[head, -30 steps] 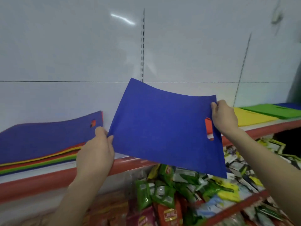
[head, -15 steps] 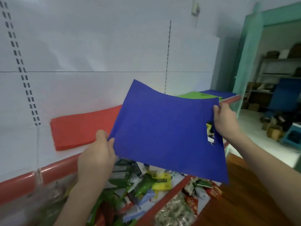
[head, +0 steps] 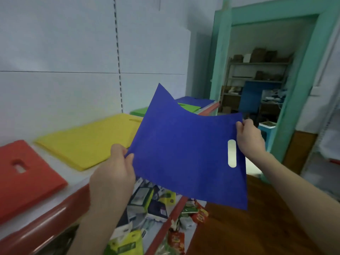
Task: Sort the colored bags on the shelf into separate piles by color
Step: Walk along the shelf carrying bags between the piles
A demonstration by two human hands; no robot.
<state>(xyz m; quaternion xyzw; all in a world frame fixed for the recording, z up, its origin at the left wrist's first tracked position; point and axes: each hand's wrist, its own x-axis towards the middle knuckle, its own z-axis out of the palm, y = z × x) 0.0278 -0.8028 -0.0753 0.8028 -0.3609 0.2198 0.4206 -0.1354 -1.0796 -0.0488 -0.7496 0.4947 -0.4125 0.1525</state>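
Note:
A flat blue bag [head: 184, 155] with a slot handle hangs in the air in front of the shelf, held between both hands. My left hand [head: 115, 173] pinches its left edge and my right hand [head: 250, 138] pinches its upper right corner next to the handle slot. On the shelf [head: 55, 216] lie separate piles: a red pile [head: 24, 173] at the left, a yellow pile [head: 88, 142] beside it, then a green pile [head: 189, 107] and a blue pile [head: 195, 100] at the far end, both partly hidden by the held bag.
The shelf has a red front rail. Below it, lower shelves hold several snack packets [head: 147, 208]. A white panel wall backs the shelf. At the right a teal door frame [head: 219, 57] opens onto a storeroom, with a wooden floor [head: 248, 227] below.
My view has swung right along the shelf, from the mixed stack past the red pile to the yellow, green and blue piles. Both hands carried the blue bag rightward, grips unchanged.

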